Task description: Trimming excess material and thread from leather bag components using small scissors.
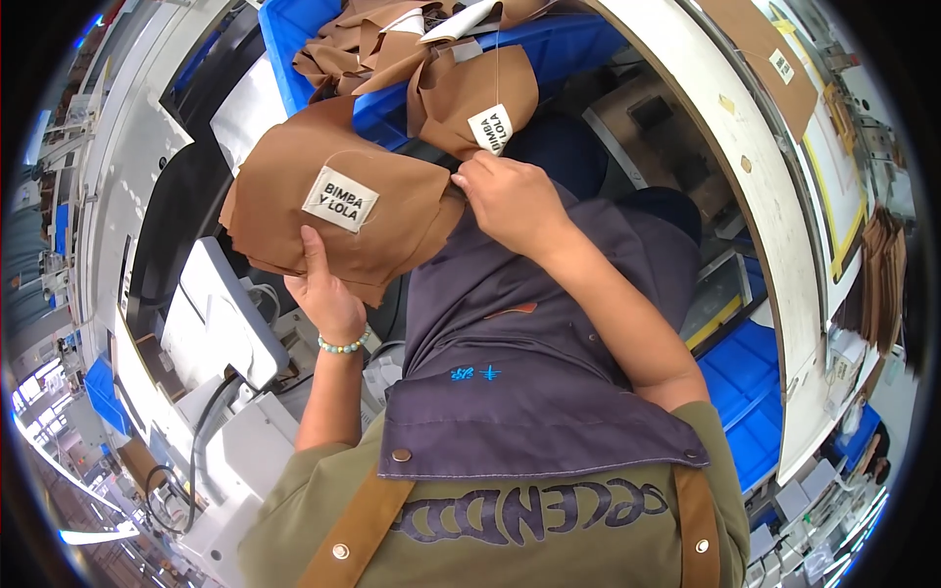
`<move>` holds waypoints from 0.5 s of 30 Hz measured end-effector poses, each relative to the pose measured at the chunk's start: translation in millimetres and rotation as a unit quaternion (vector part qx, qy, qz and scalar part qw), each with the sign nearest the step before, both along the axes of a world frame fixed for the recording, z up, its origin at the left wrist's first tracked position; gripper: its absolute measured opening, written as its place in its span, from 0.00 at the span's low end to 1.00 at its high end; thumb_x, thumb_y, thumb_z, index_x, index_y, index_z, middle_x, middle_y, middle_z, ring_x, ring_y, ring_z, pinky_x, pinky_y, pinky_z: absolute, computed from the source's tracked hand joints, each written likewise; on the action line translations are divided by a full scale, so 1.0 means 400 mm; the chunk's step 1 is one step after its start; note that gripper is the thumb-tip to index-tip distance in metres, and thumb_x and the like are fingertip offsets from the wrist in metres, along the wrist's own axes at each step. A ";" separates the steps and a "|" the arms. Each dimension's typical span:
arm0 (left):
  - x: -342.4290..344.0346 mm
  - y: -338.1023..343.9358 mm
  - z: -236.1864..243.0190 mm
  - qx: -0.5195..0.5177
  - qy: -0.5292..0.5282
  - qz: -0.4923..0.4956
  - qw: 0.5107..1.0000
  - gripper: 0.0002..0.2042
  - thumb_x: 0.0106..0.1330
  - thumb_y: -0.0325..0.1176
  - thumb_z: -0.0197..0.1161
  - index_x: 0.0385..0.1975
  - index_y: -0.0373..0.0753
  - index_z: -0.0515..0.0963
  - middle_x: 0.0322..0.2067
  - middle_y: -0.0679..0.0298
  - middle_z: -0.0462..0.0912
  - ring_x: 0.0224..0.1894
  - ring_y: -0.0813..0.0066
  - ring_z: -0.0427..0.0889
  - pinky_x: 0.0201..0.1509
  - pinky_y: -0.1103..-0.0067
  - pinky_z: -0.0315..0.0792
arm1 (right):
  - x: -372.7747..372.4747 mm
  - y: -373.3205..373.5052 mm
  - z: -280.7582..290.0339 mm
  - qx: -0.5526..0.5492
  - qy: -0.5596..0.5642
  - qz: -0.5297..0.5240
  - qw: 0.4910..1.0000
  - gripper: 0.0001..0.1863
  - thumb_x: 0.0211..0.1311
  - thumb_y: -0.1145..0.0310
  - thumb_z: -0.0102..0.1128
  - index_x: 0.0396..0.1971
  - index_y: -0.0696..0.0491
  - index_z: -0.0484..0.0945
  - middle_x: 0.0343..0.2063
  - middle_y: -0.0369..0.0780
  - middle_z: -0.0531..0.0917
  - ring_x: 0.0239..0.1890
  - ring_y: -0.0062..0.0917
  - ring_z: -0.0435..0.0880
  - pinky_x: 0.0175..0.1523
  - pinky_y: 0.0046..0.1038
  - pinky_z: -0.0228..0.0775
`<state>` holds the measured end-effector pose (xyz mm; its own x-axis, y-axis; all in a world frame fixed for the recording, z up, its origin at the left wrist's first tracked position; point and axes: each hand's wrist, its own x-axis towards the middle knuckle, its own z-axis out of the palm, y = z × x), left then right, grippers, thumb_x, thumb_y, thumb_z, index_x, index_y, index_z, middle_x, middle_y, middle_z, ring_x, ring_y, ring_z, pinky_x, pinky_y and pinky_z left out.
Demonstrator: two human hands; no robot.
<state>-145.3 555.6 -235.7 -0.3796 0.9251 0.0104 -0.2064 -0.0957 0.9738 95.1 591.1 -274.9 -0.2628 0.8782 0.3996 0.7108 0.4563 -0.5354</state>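
Note:
My left hand (326, 299) grips a stack of brown fabric pieces (392, 216) from below, thumb resting on the top piece. That piece bears a white square label (338, 199) with a loose thread loop. My right hand (510, 201) has its fingertips pinched together by the stack's right corner, just below another brown piece (466, 83) with a white tag (490, 128); what they grip is too small to make out. A thin thread runs down to that tag from the blue bin (286, 64), which holds a heap of brown pieces (368, 44).
A curved white table edge (784, 314) arches along the right, with brown pieces (877, 274) beyond it and blue bins (740, 392) below. At left stand white machine parts (211, 323) with black cables (201, 431). My lap, in a dark apron (490, 323), is beneath my hands.

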 end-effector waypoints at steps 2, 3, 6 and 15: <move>-0.015 0.006 0.001 0.006 0.005 0.004 1.000 0.16 0.77 0.31 0.57 0.60 0.35 0.71 0.57 0.62 0.79 0.56 0.73 0.80 0.61 0.73 0.74 | 0.021 0.002 0.013 0.007 0.030 -0.031 0.999 0.09 0.68 0.67 0.59 0.29 0.55 0.76 0.27 0.40 0.78 0.27 0.36 0.83 0.34 0.35 0.76; -0.020 0.009 0.005 -0.002 -0.012 0.010 1.000 0.16 0.77 0.32 0.58 0.60 0.35 0.71 0.57 0.61 0.79 0.56 0.72 0.80 0.60 0.72 0.76 | 0.032 0.003 0.018 0.018 0.059 -0.027 0.998 0.09 0.68 0.65 0.61 0.31 0.55 0.78 0.28 0.41 0.81 0.27 0.37 0.83 0.33 0.34 0.76; -0.015 0.009 0.005 -0.022 -0.028 0.022 0.999 0.18 0.76 0.34 0.58 0.62 0.35 0.70 0.57 0.61 0.78 0.56 0.69 0.81 0.60 0.70 0.77 | 0.057 -0.014 0.053 -0.007 0.149 -0.036 0.988 0.12 0.63 0.65 0.67 0.39 0.56 0.79 0.28 0.40 0.82 0.25 0.34 0.83 0.33 0.32 0.76; 0.016 0.006 0.013 -0.113 -0.132 -0.019 0.985 0.18 0.77 0.35 0.57 0.62 0.35 0.70 0.57 0.61 0.79 0.56 0.68 0.80 0.58 0.70 0.77 | 0.102 0.004 -0.022 -0.168 0.347 -0.189 0.903 0.20 0.61 0.72 0.67 0.53 0.58 0.78 0.21 0.39 0.82 0.22 0.17 0.78 0.31 0.23 0.70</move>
